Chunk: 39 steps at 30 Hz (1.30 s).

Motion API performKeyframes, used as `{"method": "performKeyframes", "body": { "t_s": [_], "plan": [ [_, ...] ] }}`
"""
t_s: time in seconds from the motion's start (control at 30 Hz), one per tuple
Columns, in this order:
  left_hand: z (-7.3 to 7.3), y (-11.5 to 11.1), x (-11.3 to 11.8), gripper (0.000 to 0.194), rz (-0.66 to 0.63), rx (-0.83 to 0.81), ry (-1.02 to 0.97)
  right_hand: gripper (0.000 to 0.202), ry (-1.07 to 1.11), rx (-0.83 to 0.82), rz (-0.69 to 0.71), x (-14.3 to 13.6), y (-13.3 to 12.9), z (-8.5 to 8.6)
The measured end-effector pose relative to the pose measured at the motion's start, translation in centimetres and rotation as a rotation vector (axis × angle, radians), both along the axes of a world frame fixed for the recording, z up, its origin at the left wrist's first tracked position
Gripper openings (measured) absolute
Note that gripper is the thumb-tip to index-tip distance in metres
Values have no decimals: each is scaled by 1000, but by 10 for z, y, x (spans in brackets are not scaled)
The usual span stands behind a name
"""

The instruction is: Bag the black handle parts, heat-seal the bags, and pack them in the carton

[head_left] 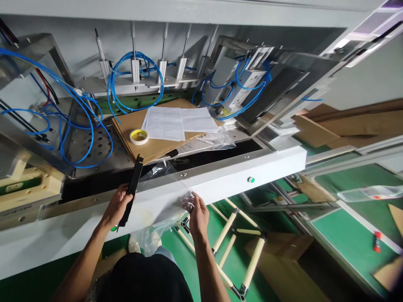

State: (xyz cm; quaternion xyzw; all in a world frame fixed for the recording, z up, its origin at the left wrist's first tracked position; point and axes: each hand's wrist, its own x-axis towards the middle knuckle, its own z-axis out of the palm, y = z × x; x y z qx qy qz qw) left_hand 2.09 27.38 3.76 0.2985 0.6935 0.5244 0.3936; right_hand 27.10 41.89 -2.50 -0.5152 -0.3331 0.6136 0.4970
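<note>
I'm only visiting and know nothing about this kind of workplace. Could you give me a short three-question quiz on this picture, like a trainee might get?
1. Which hand holds the long, narrow black strip?

2. True or false: the round, cream-coloured roll of tape with a yellow inner ring lies on the flat brown cardboard.

3. What colour is the thin, coiled tubing behind the cardboard?
A) Yellow
B) Blue
C) Green

Key:
1. The person's left hand.
2. True.
3. B.
</note>
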Motion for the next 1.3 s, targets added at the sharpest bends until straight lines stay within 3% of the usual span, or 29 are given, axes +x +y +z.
{"method": "performKeyframes", "body": {
  "t_s": [0.13,0.27,0.33,0.43,0.53,0.6,0.67,0.73,0.77,0.8,0.87,0.93,1.0,1.07,1.17,1.3],
  "plan": [
    [-2,17,-16,45,46,19,21,48,55,-133,45,12,0,2],
    [3,15,-29,43,90,2,121,37,91,-262,51,23,0,5],
    [7,8,-26,45,124,25,165,37,93,-281,70,23,-1,5],
    [9,-2,-13,42,74,121,63,39,114,-291,94,15,-6,2],
    [3,-8,-1,38,-16,122,-69,39,155,-322,117,7,-15,-5],
    [-3,-7,-2,43,8,106,-106,38,110,-322,104,9,-21,-9],
    [-7,-3,-8,46,35,124,-112,39,-67,-212,1,15,-24,-10],
    [-7,2,-16,43,3,139,-93,42,-367,90,-105,18,-24,-6],
    [-6,4,-19,41,-28,137,-82,43,-529,302,-85,15,-23,-3],
    [-4,7,-21,40,-59,132,-76,45,-677,531,6,9,-21,1],
    [-1,12,-23,40,-106,128,-86,56,-900,938,358,-13,-17,10],
    [2,13,-22,42,-105,162,-104,81,-1048,1156,723,-42,-12,16],
    [3,7,-21,45,-35,238,-101,110,-1171,1194,905,-66,-8,17],
    [3,-5,-22,45,58,317,-85,124,-1248,1156,945,-79,-5,13],
    [1,-33,-21,41,161,341,-79,128,-1273,1134,917,-82,-1,7],
    [1,-66,-8,43,302,149,-78,129,-1225,1181,888,-80,7,5]
  ]
}}
